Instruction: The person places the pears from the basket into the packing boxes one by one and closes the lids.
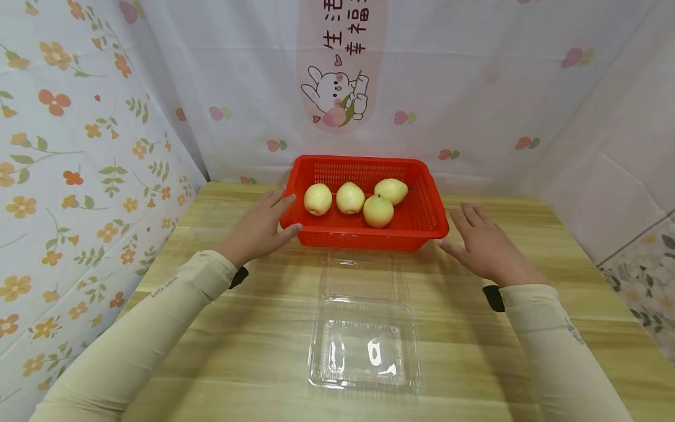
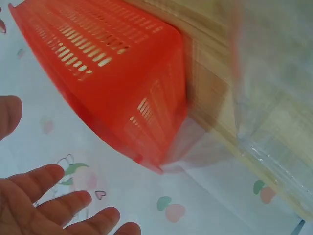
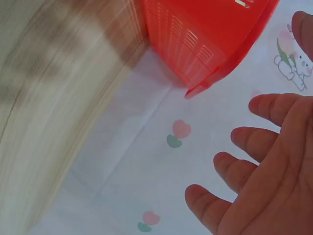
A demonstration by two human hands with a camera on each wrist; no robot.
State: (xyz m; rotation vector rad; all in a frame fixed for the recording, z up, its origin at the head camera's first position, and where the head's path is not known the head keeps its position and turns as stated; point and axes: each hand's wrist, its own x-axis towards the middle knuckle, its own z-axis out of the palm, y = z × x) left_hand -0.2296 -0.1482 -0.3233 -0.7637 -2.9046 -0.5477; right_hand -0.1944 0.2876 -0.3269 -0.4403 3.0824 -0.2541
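A red plastic basket (image 1: 364,239) with slotted walls stands at the back of the table and holds several pale yellow pears (image 1: 350,198). My left hand (image 1: 258,230) is at the basket's left end, fingers spread and thumb near the front left corner. On the other side my right hand (image 1: 487,249) hovers off the right end, its thumb close to the front right corner. Both wrist views show straight, parted fingers with nothing held. In front of the basket lies a clear plastic clamshell box (image 1: 364,346), its lid folded back toward the basket.
Another clear plastic piece (image 2: 279,142) shows at the right of the left wrist view. The wooden table (image 1: 448,363) meets a white printed cloth (image 1: 474,105) behind the basket. A floral cloth (image 1: 79,176) hangs along the left side.
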